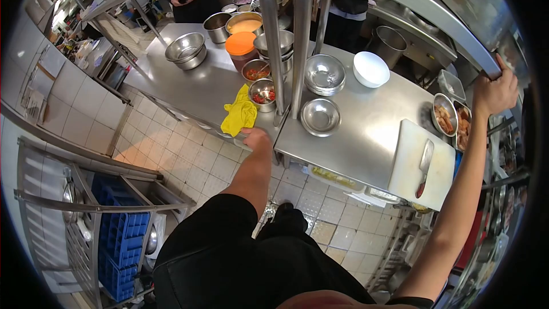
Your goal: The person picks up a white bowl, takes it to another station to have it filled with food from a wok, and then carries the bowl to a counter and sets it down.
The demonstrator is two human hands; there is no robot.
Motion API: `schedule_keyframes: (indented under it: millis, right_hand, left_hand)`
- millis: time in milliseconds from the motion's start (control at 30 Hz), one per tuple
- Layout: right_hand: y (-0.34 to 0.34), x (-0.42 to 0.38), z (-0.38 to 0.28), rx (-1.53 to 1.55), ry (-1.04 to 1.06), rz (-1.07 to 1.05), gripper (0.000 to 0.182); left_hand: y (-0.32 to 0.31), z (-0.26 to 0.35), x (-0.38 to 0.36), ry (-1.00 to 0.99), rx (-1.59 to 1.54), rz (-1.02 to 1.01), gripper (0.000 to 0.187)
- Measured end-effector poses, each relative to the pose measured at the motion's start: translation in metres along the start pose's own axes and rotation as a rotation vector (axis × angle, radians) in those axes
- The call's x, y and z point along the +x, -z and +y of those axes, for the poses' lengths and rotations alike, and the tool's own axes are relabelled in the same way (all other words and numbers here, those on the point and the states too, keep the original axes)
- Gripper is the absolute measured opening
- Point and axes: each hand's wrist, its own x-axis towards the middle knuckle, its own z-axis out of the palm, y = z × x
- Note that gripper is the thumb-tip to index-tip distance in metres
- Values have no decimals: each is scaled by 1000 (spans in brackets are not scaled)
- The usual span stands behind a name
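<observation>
1 yellow cloth (239, 113), 1 left hand (255, 137)

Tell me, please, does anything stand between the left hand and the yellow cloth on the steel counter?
Nothing visible does: the left hand is at the counter edge, right at the yellow cloth's lower end, seemingly touching it.

1. Yellow cloth (239, 113): bright yellow, crumpled and loosely bunched, lying at the near edge of the steel tabletop (366, 131), one corner hanging over; just beside a small steel bowl of chopped red food (263, 92).
2. Overhead shelf edge (457, 40): steel, horizontal, above the tabletop.
</observation>
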Motion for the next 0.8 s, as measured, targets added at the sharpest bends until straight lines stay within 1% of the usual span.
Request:
schedule_keyframes:
  millis: [233,367,533,633,800]
  right_hand:
    - [4,1,-6,1,1,23,27]
    - [5,2,-9,-18,-8,19,27]
    - [8,4,-11,1,-1,20,29]
    - [8,4,-12,14,4,32,31]
    - [10,4,-14,29,10,50,34]
  left_hand:
    - [-4,-3,6,6,29,7,80]
    - [2,2,-3,8,7,-8,80]
    - [6,5,-9,7,-2,-11,81]
    - [8,3,-6,-10,35,-86,84]
    - [-1,-3,7,-7,49,-80,82]
